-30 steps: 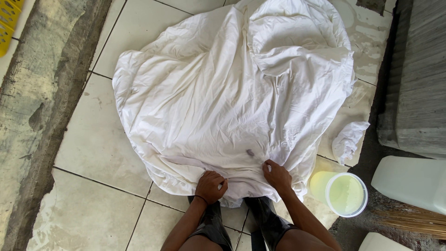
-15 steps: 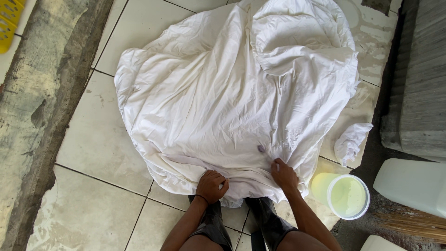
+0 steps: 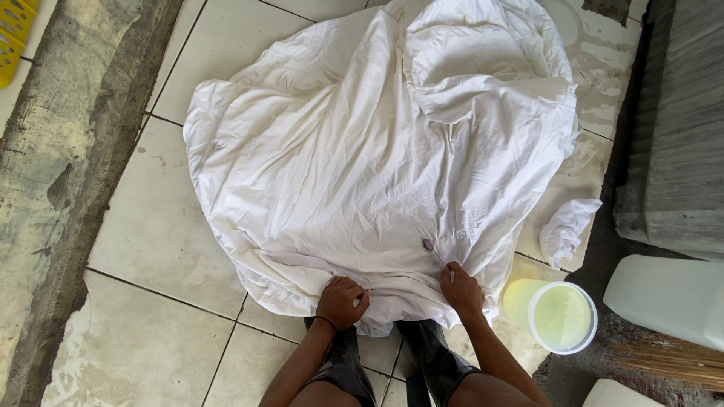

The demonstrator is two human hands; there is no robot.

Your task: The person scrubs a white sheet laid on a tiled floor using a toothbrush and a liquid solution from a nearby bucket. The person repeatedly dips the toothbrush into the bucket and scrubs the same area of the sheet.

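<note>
A large crumpled white sheet lies spread over wet floor tiles. My left hand grips a fold at its near edge, fingers closed on the cloth. My right hand pinches the sheet a little to the right, just below a small dark stain. Both forearms reach forward over my black rubber boots, which stand partly under the sheet's edge.
A round tub of pale yellow liquid stands to the right of my right hand. A small wadded white cloth lies above it. A white container and grey ribbed slab stand at right; a concrete gutter runs along the left, with a yellow crate.
My right hand has shifted slightly right along the sheet's edge, and the cloth near the stain has been pulled and bunched. The left hand stays closed on its fold.
</note>
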